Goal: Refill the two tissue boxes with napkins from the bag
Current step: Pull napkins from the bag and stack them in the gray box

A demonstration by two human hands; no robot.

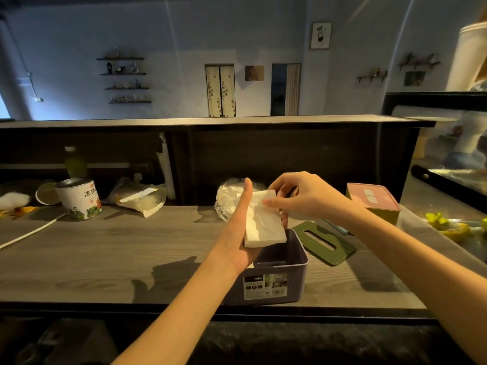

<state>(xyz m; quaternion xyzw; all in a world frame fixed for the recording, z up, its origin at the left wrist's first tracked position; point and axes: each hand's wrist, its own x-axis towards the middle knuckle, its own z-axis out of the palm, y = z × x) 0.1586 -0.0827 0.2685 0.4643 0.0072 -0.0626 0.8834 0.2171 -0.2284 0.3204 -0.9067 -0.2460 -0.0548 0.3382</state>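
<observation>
Head-camera view showed us our left hand (243, 233) cradling a white stack of paper napkins (263, 222), thumb straight up along its side and fingers curled beneath. Our right hand (303, 196) pinched the stack's far top corner. We held it just above the open purple plastic tissue box (279, 275) at the counter's (105, 259) front edge. Its green slotted lid (324, 243) lay flat just right of it. A clear plastic bag of napkins (229, 196) sat behind, and a closed pink-lidded yellow tissue box (374, 201) stood toward the right edge.
</observation>
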